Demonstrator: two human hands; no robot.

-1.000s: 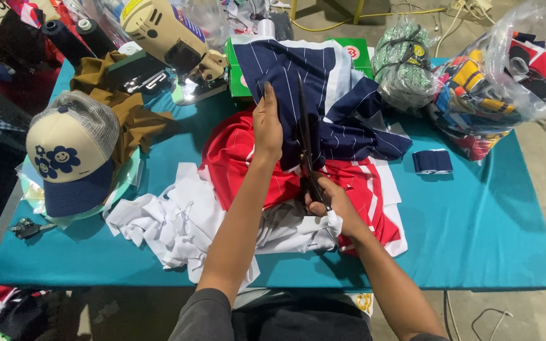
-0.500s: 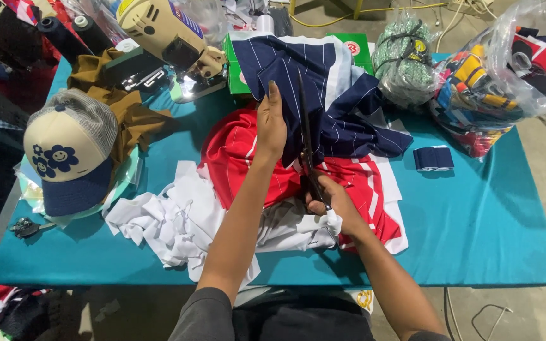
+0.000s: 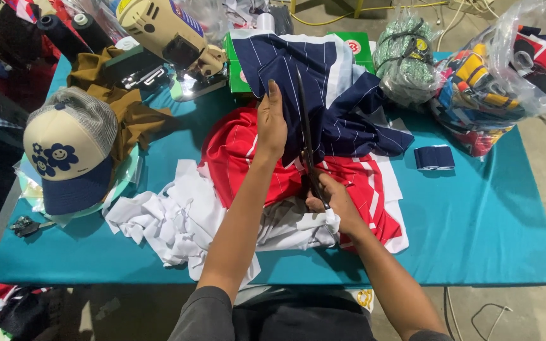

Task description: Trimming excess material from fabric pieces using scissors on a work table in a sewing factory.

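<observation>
My right hand (image 3: 333, 199) grips the handles of long dark scissors (image 3: 306, 132), whose blades point away from me along the navy pinstriped fabric (image 3: 336, 88). My left hand (image 3: 272, 120) lies flat on that navy fabric just left of the blades, fingers together and pointing away. Under the navy piece lies red striped fabric (image 3: 235, 158) with white bands. A heap of white cloth scraps (image 3: 172, 221) sits at the near edge of the teal table (image 3: 488, 233).
A cream and navy cap (image 3: 67, 155) rests at the left beside brown cloth (image 3: 131, 113). A cream sewing machine (image 3: 165, 31) and green boxes (image 3: 361, 47) stand at the back. Bags of fabric (image 3: 500, 76) fill the right rear. A navy folded piece (image 3: 434, 158) lies right.
My left hand has slid a little farther up the navy fabric. The scissors and my right hand stay in nearly the same place.
</observation>
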